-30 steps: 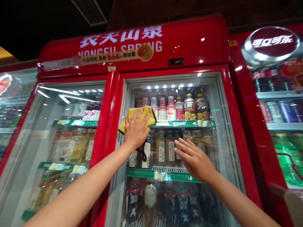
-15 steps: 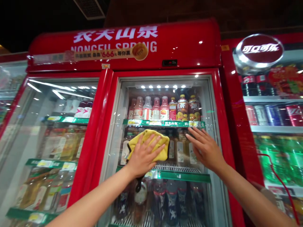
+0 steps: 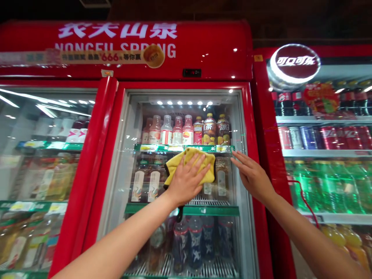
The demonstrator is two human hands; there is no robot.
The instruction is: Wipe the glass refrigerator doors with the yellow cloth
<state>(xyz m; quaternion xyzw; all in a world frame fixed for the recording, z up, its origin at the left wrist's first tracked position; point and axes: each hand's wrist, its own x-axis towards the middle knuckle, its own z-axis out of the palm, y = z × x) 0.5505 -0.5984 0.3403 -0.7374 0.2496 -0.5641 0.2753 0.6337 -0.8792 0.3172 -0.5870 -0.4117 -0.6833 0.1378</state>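
Note:
My left hand [image 3: 188, 176] holds a yellow cleaning cloth [image 3: 174, 164] with dark edging against the glass door [image 3: 116, 162] of a red drinks fridge. The fingers lie spread over the cloth, whose top edge overlaps the green shelf strip behind the glass. A dark strap or corner hangs below my wrist. My right hand [image 3: 254, 174] is open and empty, its fingers stretched out towards the right side of the same door. Whether its fingertips touch the glass, I cannot tell.
Behind the glass, pink bottles [image 3: 178, 131] and dark bottles [image 3: 183, 244] stand on shelves. A red door frame [image 3: 95, 151] divides off the left door. To the right, another fridge holds green bottles [image 3: 325, 186], with a red cord [image 3: 303, 195] hanging in front.
My left hand has moved the cloth right and slightly up across the glass. The camera view has turned right. My right hand stays open, nearer the door's right edge.

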